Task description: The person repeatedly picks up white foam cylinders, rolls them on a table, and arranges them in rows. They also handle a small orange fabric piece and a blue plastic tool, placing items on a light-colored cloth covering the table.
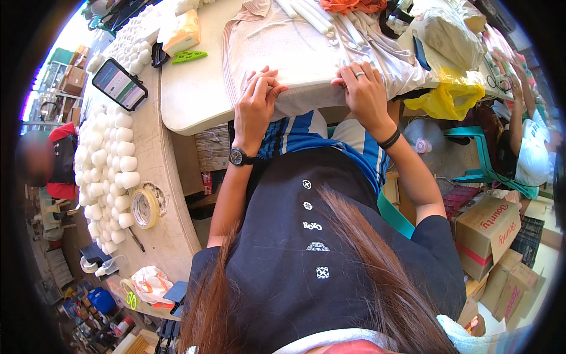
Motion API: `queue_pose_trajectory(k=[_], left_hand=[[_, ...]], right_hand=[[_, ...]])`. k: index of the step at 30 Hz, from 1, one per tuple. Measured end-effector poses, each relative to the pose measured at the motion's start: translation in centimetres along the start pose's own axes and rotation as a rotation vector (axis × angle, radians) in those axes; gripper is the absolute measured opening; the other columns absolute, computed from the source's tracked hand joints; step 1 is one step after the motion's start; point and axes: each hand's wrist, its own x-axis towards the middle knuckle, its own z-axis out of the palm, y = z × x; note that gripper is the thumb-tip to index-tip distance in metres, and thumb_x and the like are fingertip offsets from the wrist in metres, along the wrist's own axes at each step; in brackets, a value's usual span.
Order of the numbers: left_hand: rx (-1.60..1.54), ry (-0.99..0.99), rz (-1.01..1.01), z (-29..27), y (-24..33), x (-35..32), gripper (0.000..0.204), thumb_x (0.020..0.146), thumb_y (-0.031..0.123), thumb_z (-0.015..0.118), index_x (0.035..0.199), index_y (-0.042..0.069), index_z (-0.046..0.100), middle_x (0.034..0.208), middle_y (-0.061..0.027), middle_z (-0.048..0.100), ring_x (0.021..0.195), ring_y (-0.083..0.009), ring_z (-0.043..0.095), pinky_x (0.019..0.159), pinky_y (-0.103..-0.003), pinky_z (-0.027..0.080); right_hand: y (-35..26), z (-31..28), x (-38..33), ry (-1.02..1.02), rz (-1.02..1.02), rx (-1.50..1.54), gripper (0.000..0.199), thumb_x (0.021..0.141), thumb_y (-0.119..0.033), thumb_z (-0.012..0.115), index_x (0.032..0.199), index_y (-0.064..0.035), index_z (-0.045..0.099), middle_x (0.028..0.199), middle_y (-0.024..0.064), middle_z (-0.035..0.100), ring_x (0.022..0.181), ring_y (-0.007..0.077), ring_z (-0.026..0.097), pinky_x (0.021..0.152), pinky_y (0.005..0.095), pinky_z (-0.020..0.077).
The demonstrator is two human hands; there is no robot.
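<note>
Pale cloth [283,52] is my reference: it's spread over the white table [187,100], striped border on its left, front part dropping over the near edge toward my lap. Draping it that way probably puts the worked section right in front of me.

Left hand [256,99] is at the cloth's front, left of its middle, fingers bent, thumb toward the other hand. Right hand [361,88] mirrors it, right of the middle, fingers curled down, thumb inward. Both touch the cloth with a gap between. Looks like a light fingertip hold, maybe to keep that stretch flat, but can't tell if either has fabric pinched; fingertips are partly hidden. No clenched fist on either side.

White rods [311,16] lie on the far part of the cloth, loosely side by side; their weight may help pin it, my guess. Orange fabric [354,5] sits beyond, at its back.

Left of the cloth: tissue pack [181,32] and green clip-like piece [190,56], near; phone [119,84], further out, screen up, likely for easy viewing; then many white rounded pieces [103,159] and a tape roll [144,209], both well apart from it.

Right of the cloth: yellow bag [451,94], near.
</note>
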Motion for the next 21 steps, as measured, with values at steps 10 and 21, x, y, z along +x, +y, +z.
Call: queue_pose_trajectory(k=[10, 21], left_hand=[[-0.042, -0.028, -0.066, -0.4, 0.4, 0.4, 0.021, 0.096, 0.022, 0.07, 0.094, 0.003, 0.063, 0.11, -0.0142, 0.073, 0.118, -0.0339, 0.067, 0.106, -0.047, 0.049], [-0.099, -0.055, -0.112, -0.8, 0.5, 0.9, 0.019, 0.094, 0.02, 0.071, 0.093, 0.003, 0.063, 0.112, -0.0157, 0.073, 0.119, -0.0335, 0.066, 0.107, -0.046, 0.049]], right_hand=[[-3.7, -0.6, 1.9, -0.013, -0.04, 0.027, 0.036, 0.096, -0.029, 0.065, 0.124, -0.0066, 0.067, 0.126, 0.0108, 0.068, 0.122, 0.0262, 0.059, 0.102, 0.0412, 0.0441], [-3.6, 2.4, 3.4, -0.235, -0.043, 0.055, 0.048, 0.105, -0.026, 0.048, 0.146, -0.0032, 0.053, 0.151, 0.0132, 0.053, 0.142, 0.0256, 0.048, 0.118, 0.0441, 0.0345]])
